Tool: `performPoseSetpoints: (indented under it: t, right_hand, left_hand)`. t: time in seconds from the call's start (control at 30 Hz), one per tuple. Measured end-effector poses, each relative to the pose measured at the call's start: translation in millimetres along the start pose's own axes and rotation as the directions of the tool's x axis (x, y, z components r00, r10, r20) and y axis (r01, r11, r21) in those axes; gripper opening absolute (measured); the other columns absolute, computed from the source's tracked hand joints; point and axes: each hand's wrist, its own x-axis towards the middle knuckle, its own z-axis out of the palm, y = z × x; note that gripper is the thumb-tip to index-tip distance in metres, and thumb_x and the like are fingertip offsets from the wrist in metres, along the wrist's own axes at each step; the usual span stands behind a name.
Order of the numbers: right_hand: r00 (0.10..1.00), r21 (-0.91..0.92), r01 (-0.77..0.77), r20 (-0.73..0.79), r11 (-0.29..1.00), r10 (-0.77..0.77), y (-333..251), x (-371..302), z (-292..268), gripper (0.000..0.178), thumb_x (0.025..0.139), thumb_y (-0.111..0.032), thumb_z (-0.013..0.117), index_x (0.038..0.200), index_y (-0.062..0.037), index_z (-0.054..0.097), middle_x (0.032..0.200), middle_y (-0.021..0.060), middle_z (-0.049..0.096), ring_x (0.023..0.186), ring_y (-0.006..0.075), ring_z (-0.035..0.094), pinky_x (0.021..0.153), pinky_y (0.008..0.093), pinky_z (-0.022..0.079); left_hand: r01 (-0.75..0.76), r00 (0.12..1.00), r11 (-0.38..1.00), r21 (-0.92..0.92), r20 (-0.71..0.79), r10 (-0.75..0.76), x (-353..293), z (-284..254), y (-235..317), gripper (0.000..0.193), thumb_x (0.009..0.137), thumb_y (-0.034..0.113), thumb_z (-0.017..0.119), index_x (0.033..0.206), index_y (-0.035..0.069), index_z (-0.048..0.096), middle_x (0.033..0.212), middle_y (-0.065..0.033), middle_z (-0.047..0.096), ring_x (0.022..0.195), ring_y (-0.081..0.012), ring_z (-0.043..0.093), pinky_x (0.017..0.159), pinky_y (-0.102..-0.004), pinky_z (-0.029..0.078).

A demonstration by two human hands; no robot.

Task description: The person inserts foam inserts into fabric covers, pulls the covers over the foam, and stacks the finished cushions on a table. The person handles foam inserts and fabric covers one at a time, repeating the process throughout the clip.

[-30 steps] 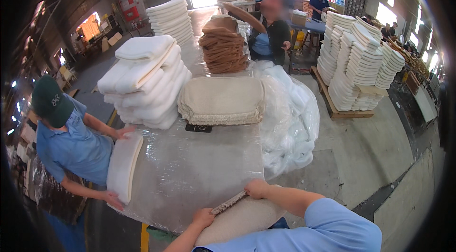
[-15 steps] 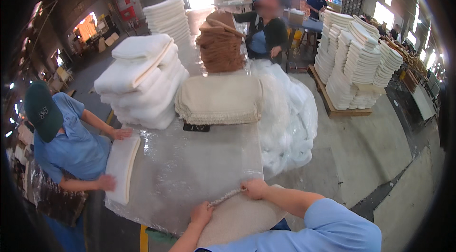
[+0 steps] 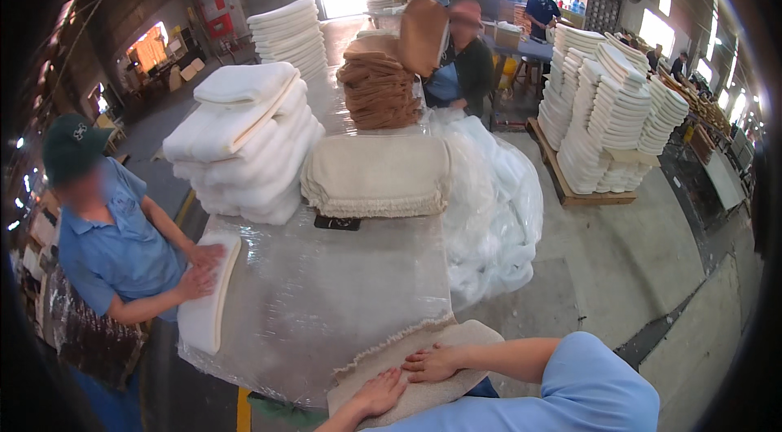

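Note:
Both my hands lie flat, fingers together, on a beige fringed mat (image 3: 456, 340) at the near edge of a table wrapped in clear plastic (image 3: 326, 293). My left hand (image 3: 380, 392) presses its lower part. My right hand (image 3: 434, 363) rests just above, near the fringe. Neither hand grips anything.
A person in a blue shirt and green cap (image 3: 106, 236) presses a white pad (image 3: 208, 298) at the table's left edge. Stacked white pads (image 3: 244, 139), a beige mat stack (image 3: 379, 175) and brown mats (image 3: 379, 90) sit further back. Loose plastic film (image 3: 493, 204) hangs right; pallet stacks (image 3: 607, 122) stand beyond.
My hands let go of the mat's fringed edge and now lie flat on it, closer together. The person at the far end lifted a brown mat.

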Motion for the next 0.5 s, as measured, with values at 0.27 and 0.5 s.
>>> performPoseSetpoints:
  t: [0.27, 0.5]
  right_hand:
    - [0.992, -0.002, -0.125, -0.034, 0.992, 0.125, 19, -12, -34, 0.078, 0.106, -0.068, 0.033, 0.166, -0.0191, 0.035, 0.175, 0.0136, 0.024, 0.162, 0.0377, 0.02, 0.122, 0.0739, 0.018]
    - [0.778, 0.427, -0.548, -0.055, 0.719, 0.626, 49, -116, -32, 0.127, 0.08, -0.087, 0.063, 0.161, 0.0054, 0.03, 0.158, 0.0335, 0.043, 0.145, 0.0431, 0.048, 0.116, 0.058, 0.042]
  left_hand:
    - [0.013, 1.0, 1.0, 0.017, 0.002, -0.013, -32, -27, -28, 0.074, 0.111, 0.054, 0.032, 0.166, 0.005, 0.03, 0.175, -0.0173, 0.023, 0.159, -0.0335, 0.029, 0.128, -0.0576, 0.022]
    - [0.426, 0.808, 0.899, -0.1, -0.405, -0.428, -102, 22, -35, 0.073, 0.101, 0.05, 0.057, 0.159, 0.007, 0.044, 0.153, -0.0279, 0.052, 0.141, -0.0472, 0.051, 0.118, -0.0536, 0.041]
